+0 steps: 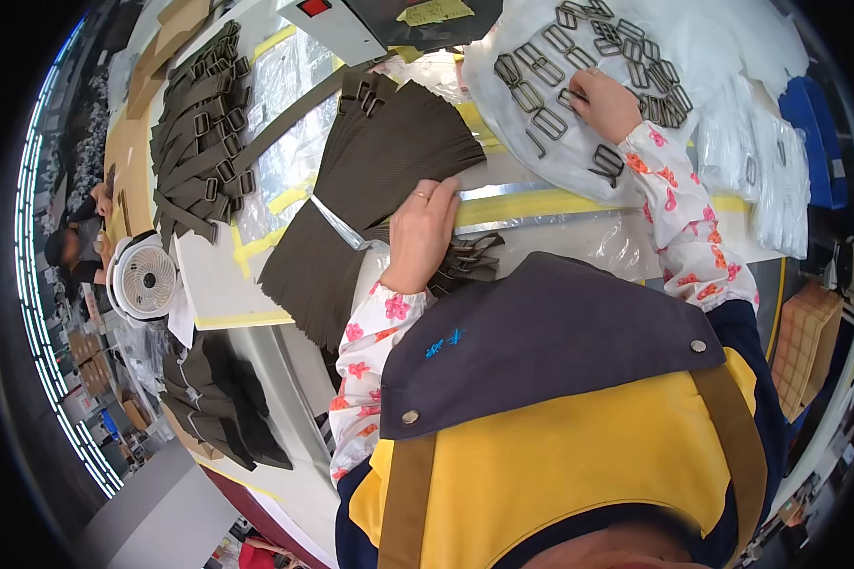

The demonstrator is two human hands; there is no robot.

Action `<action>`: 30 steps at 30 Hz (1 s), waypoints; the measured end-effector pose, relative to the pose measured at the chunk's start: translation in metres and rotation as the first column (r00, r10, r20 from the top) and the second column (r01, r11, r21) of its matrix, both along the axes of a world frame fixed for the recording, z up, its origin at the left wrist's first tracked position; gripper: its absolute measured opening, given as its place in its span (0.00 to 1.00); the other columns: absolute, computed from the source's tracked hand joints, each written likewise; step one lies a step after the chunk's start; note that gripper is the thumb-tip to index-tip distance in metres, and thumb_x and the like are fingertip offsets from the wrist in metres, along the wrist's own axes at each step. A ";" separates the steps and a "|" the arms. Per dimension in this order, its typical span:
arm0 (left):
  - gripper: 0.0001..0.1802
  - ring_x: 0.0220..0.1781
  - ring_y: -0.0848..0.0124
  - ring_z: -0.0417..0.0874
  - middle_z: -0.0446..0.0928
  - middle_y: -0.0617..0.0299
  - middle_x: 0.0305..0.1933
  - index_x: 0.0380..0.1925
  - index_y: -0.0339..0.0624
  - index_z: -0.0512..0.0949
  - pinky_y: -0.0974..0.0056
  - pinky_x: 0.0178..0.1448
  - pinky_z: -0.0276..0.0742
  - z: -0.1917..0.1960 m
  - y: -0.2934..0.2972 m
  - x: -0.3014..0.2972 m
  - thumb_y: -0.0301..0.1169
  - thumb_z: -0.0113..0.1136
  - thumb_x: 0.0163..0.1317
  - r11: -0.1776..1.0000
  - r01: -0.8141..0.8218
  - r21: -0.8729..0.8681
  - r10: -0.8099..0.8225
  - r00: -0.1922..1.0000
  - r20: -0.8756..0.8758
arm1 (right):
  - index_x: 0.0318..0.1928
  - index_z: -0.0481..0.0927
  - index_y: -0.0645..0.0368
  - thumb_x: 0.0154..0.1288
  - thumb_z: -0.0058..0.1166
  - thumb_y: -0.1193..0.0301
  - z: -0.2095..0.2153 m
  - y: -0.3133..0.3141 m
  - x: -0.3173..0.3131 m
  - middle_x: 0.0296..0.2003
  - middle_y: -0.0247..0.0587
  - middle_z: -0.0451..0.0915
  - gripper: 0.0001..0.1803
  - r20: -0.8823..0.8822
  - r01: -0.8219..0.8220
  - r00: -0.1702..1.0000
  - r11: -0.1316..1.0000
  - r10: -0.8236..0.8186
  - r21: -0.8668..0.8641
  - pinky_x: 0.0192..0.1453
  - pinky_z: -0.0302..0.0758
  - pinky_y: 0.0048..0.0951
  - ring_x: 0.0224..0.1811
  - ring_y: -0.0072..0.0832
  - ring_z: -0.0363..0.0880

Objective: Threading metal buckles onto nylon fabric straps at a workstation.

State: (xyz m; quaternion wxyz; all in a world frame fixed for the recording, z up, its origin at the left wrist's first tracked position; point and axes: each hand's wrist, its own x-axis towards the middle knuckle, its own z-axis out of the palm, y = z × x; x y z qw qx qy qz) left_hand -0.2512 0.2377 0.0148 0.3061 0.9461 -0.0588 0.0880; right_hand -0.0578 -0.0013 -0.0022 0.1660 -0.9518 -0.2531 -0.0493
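Observation:
A thick bundle of dark olive webbing straps [389,142] lies fanned out before me, banded with a pale strip at its middle. My left hand [422,232] is closed at the right edge of the fan, its fingertips pinching a strap end there. At the upper right my right hand [603,102] pinches a metal slide buckle [569,100] over a white plastic sheet [493,95]. Many more loose slide buckles [636,57] are scattered on that sheet around the hand. Beside my left wrist sits a small heap of straps with buckles [467,264], partly hidden.
Straps fitted with buckles [204,133] are piled at the left. A white fan [145,275] stands by the table edge. Clear plastic bags [778,180] and a blue bin [811,133] are at right; a boxy machine [337,28] is at the back. Another person works far left.

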 end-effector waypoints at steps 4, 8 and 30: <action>0.12 0.33 0.63 0.73 0.70 0.59 0.34 0.37 0.40 0.75 0.62 0.36 0.69 0.000 0.002 0.009 0.24 0.54 0.49 0.971 -0.115 0.208 0.071 0.975 0.211 | 0.32 0.71 0.59 0.48 0.50 0.72 -0.005 0.005 0.012 0.30 0.44 0.75 0.08 -0.175 -0.074 0.982 0.996 0.064 -0.051 0.37 0.72 0.39 0.35 0.41 0.75; 0.15 0.34 0.65 0.72 0.70 0.60 0.36 0.38 0.41 0.74 0.64 0.37 0.67 -0.005 0.001 0.012 0.23 0.54 0.46 0.960 -0.123 0.253 0.063 0.971 0.232 | 0.33 0.70 0.60 0.47 0.51 0.72 -0.005 0.006 0.012 0.31 0.48 0.75 0.11 -0.158 -0.080 0.986 0.989 0.060 -0.124 0.39 0.72 0.40 0.35 0.44 0.75; 0.05 0.27 0.66 0.76 0.75 0.58 0.26 0.32 0.36 0.73 0.68 0.34 0.70 0.007 0.019 0.015 0.24 0.53 0.54 0.879 -0.087 -0.469 0.056 0.995 -0.078 | 0.41 0.76 0.66 0.60 0.50 0.71 0.018 0.075 -0.099 0.28 0.32 0.76 0.11 -0.738 0.553 0.340 0.511 0.583 0.658 0.27 0.71 0.15 0.22 0.14 0.72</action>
